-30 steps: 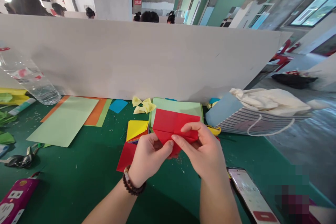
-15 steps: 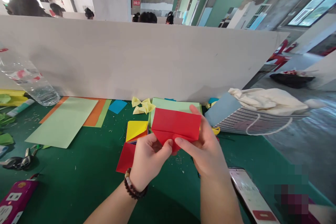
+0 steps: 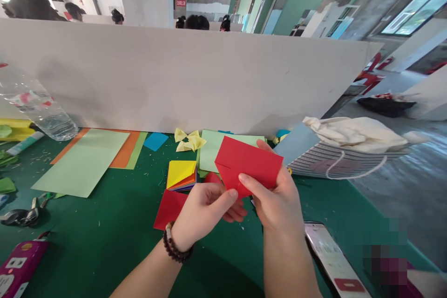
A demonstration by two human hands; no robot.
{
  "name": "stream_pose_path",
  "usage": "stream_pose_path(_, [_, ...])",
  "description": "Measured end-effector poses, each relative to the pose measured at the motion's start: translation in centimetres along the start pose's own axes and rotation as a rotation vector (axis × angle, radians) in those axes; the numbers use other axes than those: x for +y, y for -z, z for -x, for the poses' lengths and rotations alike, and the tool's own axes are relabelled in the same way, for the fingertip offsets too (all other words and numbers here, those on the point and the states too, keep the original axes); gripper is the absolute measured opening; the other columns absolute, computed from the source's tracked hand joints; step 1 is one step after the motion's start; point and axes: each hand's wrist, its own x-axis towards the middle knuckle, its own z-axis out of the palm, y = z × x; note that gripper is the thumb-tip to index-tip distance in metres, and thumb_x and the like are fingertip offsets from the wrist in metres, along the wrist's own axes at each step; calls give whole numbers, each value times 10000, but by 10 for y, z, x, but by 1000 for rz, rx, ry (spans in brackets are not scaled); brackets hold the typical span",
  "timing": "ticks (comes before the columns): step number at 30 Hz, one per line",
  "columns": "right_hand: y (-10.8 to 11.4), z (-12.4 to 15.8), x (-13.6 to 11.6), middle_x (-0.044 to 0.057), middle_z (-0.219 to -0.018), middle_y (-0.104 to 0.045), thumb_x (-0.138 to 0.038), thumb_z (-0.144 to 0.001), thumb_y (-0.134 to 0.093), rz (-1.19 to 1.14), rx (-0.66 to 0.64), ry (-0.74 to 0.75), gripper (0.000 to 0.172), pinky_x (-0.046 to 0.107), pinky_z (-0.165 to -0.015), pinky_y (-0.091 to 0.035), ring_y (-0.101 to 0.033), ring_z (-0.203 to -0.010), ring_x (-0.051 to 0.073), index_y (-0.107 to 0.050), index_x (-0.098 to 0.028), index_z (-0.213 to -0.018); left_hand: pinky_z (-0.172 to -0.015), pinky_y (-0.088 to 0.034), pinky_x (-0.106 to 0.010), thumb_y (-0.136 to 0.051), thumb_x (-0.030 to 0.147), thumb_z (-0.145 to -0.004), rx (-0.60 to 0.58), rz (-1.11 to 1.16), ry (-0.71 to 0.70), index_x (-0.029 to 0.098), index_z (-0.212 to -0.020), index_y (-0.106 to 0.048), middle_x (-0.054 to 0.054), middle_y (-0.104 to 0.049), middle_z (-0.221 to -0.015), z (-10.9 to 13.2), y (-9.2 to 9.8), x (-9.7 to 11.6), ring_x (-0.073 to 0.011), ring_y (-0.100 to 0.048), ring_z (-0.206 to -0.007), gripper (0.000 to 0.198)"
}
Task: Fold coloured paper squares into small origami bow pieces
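Soft light fills the view — a window [image 3: 414, 11] glows upper right, glare whitens upper left — edges look stretched

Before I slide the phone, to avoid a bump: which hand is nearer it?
Right. The right hand, holding red paper, is beyond and left of the phone; the left hand, at the paper's lower corner, is farther left.

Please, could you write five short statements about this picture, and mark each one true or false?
1. The right hand holds the folded red paper. True.
2. The beaded bracelet is on the right wrist. False: it is on the left wrist.
3. The small paper stack has yellow on top. True.
4. The keys lie beside the phone. False: they lie at the left, near the purple object.
5. White cloth shows at the striped bag's top. True.
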Motion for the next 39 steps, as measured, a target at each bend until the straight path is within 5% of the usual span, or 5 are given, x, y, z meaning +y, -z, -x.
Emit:
stream_pose_path(21, [0, 2, -1, 81, -1093, -678, -321, -649, -800, -10, 11, -15, 823, 370, -718, -579, -669, -897, 240, -423, -265, -1378, -589, -544, -241, -654, 561, -779, -15, 42, -57, 98, -738, -660, -125, -726, -738, 6, -8, -2, -159, -680, -599, 465])
stream_pose_path(27, [2, 0, -2, 80, -1069, -689, -334, -663, -789, 25, -37, -19, 806, 364, -700, -583, -676, -888, 250, -428, -253, -1379, -606, -552, -274, -498, 635, -842, -71, 72, -35, 93, -773, -693, -130, -716, -710, 6, -3, 2, -198, -695, -638, 579])
stream_pose_path(31, [0, 1, -3, 76, -1076, -690, -341, -657, -795, 32, -74, -27, 799, 368, -701, -594, -680, -883, 247, -440, -256, -1368, -564, -536, -244, -643, 598, -763, -11, -34, -34, 116, -702, -626, -69, -661, -608, 5, -4, 0, -150, -646, -547, 486])
stream_pose_path(39, [3, 3, -5, 83, -1099, -680, -354, -650, -798, 42, -71, -33, 821, 378, -714, -593, -675, -902, 255, -426, -260, -1376, -546, -523, -217, -650, 561, -779, -34, -18, -73, 118, -741, -619, -43, -632, -668, 4, -6, -1, -114, -613, -561, 446])
